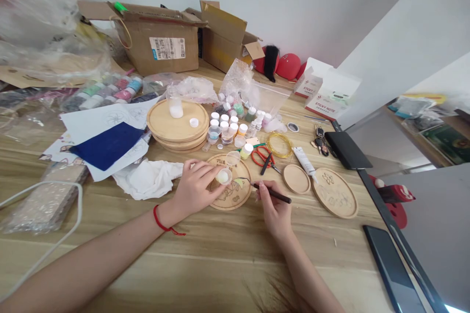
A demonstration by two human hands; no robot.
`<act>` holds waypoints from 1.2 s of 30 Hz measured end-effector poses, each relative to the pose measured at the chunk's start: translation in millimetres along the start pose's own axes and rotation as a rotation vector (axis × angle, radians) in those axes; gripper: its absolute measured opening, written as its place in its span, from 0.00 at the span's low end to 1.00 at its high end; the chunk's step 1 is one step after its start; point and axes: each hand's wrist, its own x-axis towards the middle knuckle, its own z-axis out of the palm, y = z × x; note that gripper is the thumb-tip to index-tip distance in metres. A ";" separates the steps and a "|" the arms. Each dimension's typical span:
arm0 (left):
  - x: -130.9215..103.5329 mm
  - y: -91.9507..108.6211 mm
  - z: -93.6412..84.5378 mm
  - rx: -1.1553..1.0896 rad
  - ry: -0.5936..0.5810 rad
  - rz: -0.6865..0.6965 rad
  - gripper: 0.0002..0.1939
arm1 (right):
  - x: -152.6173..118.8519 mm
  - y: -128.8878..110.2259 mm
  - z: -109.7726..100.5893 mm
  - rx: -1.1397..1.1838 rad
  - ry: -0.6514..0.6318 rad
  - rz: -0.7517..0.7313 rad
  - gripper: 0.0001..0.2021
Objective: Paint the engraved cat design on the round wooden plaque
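Note:
A round wooden plate (240, 198) with wire outlines and a pale yellow-green patch lies in front of me. My left hand (198, 183) holds a small clear cup (223, 176) with whitish contents over the plate's left part. A red string bracelet is on that wrist. In my right hand (275, 210) is a thin dark-handled tool (277, 194), its metal tip at the patch on the plate. Just behind the plate are an open clear lid (233, 158) and a jar with yellowish contents (246, 151).
Stacked wooden plates (178, 127), small white-lidded jars (224, 118) and red-handled scissors (260, 155) stand or lie behind. To the right are a glue tube (304, 160), another decorated plate (336, 195) and a phone (392, 266). Crumpled white tissue (147, 178) lies left.

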 end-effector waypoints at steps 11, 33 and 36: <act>1.3 1.6 -1.9 -0.017 -0.001 -0.009 0.10 | -1.2 -1.6 -0.2 -0.059 -0.004 -0.040 0.13; 0.3 1.0 -1.5 -0.011 -0.026 -0.027 0.10 | -1.9 -5.7 -1.0 -0.093 0.016 -0.056 0.11; 0.3 0.8 -1.5 -0.010 -0.025 -0.020 0.10 | -2.3 -4.7 -1.3 -0.107 0.007 -0.059 0.10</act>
